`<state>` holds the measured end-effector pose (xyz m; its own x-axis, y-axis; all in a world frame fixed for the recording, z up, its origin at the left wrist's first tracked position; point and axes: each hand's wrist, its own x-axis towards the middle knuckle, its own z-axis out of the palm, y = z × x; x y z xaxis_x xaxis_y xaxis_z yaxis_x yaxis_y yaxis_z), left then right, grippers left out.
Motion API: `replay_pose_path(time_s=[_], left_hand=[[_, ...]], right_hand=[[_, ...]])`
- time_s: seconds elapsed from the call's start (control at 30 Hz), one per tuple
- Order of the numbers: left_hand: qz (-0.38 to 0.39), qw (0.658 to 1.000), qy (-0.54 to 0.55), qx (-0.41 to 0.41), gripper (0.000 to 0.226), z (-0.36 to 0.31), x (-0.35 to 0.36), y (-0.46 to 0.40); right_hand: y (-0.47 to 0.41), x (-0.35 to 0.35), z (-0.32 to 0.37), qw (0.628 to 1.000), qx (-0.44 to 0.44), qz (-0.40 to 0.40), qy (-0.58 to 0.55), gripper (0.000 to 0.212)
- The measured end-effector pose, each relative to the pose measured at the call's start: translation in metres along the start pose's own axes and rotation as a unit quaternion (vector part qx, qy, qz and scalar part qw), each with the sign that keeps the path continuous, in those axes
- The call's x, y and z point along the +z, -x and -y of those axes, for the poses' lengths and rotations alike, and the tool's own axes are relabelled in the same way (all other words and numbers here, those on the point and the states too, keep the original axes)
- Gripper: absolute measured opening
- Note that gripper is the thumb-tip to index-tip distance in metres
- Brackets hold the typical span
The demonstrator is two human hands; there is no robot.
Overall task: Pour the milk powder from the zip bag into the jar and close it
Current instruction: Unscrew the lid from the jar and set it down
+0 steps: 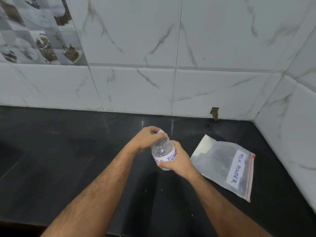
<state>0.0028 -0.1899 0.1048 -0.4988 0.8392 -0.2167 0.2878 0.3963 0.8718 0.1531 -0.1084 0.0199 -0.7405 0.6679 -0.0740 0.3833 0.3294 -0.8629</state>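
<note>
On the black counter (85,168) our zip bag (222,166) lies flat, its label reading MILK POWDER and its red zip edge running along the far right side, so its long axis points away from us and slightly left. It sits just to the right of our right hand (177,159), which is the nearer one to it. That hand's fingers wrap the jar (162,151) around its labelled middle and hold it tilted above the counter. Our left hand (147,137) grips the white lid (161,131) at the jar's mouth, fingers curled over it. We judge the lid is being unscrewed, so the pour has not begun; the bag lies untouched.
</note>
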Motion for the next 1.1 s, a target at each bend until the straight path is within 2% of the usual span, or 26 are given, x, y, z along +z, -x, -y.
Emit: replay_pose_path(time_s=[0.07,0.1,0.17,0.2,0.27,0.37,0.53,0.7,0.83,0.97,1.1], left_hand=[[-0.013,0.99,0.128,-0.058,0.031,0.01,-0.004,-0.005],[-0.017,0.972,0.211,-0.099,0.031,0.017,-0.006,-0.007],[-0.018,0.915,0.364,-0.171,0.033,0.037,-0.009,-0.013],[-0.022,0.894,0.404,-0.194,0.036,0.05,-0.01,-0.016],[-0.034,0.875,0.429,-0.222,0.038,0.075,-0.01,-0.022],[-0.078,0.869,0.429,-0.233,0.03,0.1,-0.007,-0.028],[-0.133,0.897,0.344,-0.245,0.035,0.123,-0.003,-0.035],[-0.182,0.926,0.21,-0.256,0.025,0.158,-0.002,-0.044],[-0.217,0.945,0.038,-0.241,0.027,0.164,-0.008,-0.042],[-0.214,0.941,-0.131,-0.226,0.03,0.164,-0.01,-0.039],[-0.21,0.935,-0.19,-0.214,0.036,0.174,-0.01,-0.038]], right_hand=[[-0.003,-0.001,-0.003,1.0,0.003,-0.013,0.004,0.093],[-0.003,-0.002,-0.004,1.0,0.003,-0.017,0.006,0.094],[-0.005,-0.001,-0.006,1.0,0.005,-0.02,0.005,0.094],[-0.006,0.0,-0.007,1.0,0.007,-0.021,0.0,0.093],[-0.009,0.003,-0.01,0.999,0.01,-0.029,-0.008,0.092],[-0.01,0.007,-0.015,0.999,0.013,-0.041,-0.011,0.09],[-0.011,0.015,-0.021,0.998,0.046,-0.036,-0.004,0.092],[-0.011,0.022,-0.025,0.997,0.059,-0.048,0.012,0.091],[-0.012,0.028,-0.031,0.996,0.068,-0.056,0.004,0.093],[-0.01,0.034,-0.035,0.996,0.062,-0.07,0.004,0.091],[-0.009,0.039,-0.034,0.996,0.059,-0.06,0.019,0.088]])
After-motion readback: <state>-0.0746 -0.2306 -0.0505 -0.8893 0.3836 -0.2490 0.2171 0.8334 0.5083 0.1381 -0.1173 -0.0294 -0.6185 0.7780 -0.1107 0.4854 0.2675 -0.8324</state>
